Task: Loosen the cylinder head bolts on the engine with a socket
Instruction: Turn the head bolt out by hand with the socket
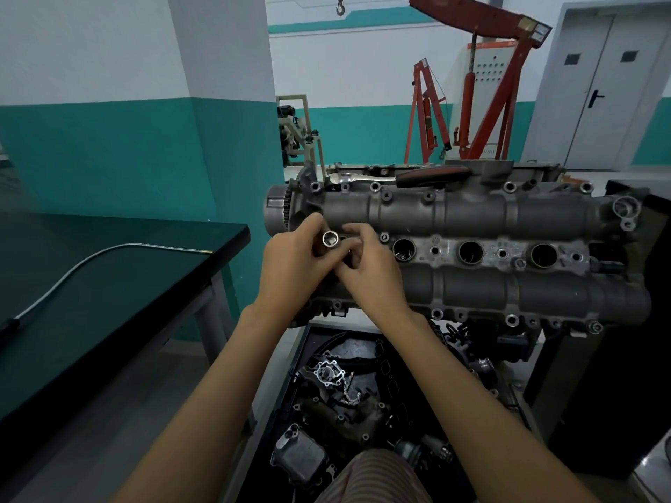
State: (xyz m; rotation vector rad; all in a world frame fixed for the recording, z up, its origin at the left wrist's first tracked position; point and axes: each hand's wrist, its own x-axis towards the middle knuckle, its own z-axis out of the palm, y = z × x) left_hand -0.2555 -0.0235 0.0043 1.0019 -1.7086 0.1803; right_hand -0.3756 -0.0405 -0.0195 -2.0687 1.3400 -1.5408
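Observation:
The grey cylinder head lies across the middle of the view, with round plug wells and bolt holes along its centre. My left hand grips a shiny steel socket, its open end facing up, above the leftmost well. My right hand pinches the lower part of the same socket, fingers curled against the left hand; what lies under the fingers is hidden. A ratchet with a red-and-black handle rests on the far top edge of the head.
A dark workbench with a grey cable stands at the left. Below the engine, a black tray holds several loose engine parts. A red engine hoist and a grey door are behind.

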